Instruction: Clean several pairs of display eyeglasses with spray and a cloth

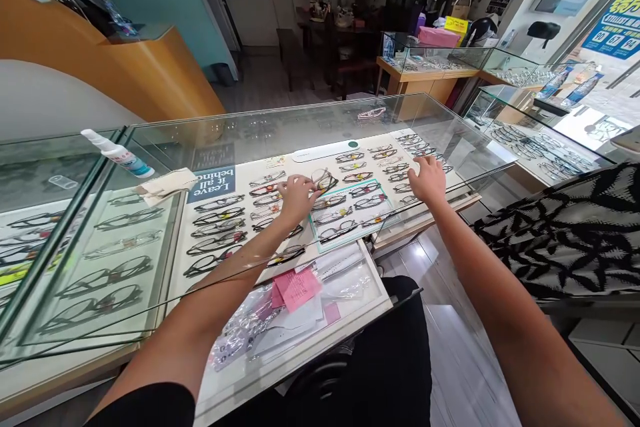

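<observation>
My left hand point(298, 199) is inside the glass display case, its thumb and fingers pinched on a pair of eyeglasses point(326, 179) above the rows of frames. My right hand point(429, 180) hovers at the right-hand rows, thumb and fingers apart and slightly bent, close to several eyeglasses point(410, 140); nothing shows in it. Between the hands, more eyeglasses point(370, 201) lie on a teal-edged panel. Left of my forearm runs another column of dark eyeglasses point(218, 227).
Below the case, a drawer point(380, 280) stands pulled out, holding pink slips point(297, 288) and clear plastic bags point(245, 330). A spray bottle point(120, 155) and a beige cloth point(167, 187) rest on the glass at left. Other showcases point(430, 63) stand beyond. Patterned fabric point(565, 233) is at right.
</observation>
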### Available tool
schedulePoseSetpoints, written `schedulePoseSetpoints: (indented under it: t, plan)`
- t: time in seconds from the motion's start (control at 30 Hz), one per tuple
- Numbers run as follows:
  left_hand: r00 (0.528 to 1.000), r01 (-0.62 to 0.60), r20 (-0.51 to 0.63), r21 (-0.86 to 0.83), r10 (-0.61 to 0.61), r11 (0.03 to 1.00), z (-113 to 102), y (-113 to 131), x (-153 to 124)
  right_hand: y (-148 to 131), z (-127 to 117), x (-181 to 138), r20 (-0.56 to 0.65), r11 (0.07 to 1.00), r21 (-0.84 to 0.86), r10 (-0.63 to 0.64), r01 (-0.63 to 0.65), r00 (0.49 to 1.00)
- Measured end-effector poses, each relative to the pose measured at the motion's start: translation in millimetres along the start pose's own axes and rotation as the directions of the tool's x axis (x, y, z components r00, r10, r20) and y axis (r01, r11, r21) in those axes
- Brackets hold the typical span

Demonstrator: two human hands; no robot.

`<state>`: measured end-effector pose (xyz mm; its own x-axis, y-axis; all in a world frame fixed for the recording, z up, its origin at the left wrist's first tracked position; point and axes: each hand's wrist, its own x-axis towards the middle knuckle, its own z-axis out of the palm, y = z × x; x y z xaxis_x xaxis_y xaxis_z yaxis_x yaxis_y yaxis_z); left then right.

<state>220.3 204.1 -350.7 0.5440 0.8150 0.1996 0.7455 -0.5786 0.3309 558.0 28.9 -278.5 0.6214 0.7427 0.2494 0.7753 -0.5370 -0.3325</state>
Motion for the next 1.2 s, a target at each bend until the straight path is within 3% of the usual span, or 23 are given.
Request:
schedulePoseSetpoints:
  t: [0.2, 0.5, 0.7, 0.9, 1.1, 1.2]
  plan:
    - [0.999, 0.030, -0.038, 0.074, -0.027, 0.997, 15.8, -27.3, 59.9, 2.8, 2.2, -1.4, -0.028, 1.000, -0.016, -0.009, 0.009, 1.000]
    - [0.987, -0.022, 0.158, 0.160, -0.004, 0.987, 45.5, -38.9, 125.7, 4.0, 4.1, -1.4, -0.040, 0.999, -0.040, -0.020, 0.018, 0.999]
    - [0.982, -0.007, 0.186, 0.172, -0.026, 0.985, 62.7, -44.6, 134.0, 4.9, 4.1, -0.7, -0.052, 1.000, -0.024, -0.014, 0.013, 0.999]
    - [0.982, -0.009, 0.185, 0.181, -0.025, 0.983, 64.5, -48.6, 133.6, 4.1, 2.2, -1.7, -0.045, 1.000, -0.023, -0.008, 0.007, 0.999]
    - [0.999, 0.032, 0.018, 0.127, -0.034, 0.991, 60.0, -57.7, 141.3, 4.8, 1.7, -2.1, -0.054, 1.000, -0.011, -0.017, 0.016, 0.998]
    - [0.998, 0.064, 0.010, 0.105, -0.066, 0.992, 60.8, -60.2, 150.0, 3.2, -0.4, -2.7, -0.047, 1.000, -0.002, -0.009, 0.009, 0.999]
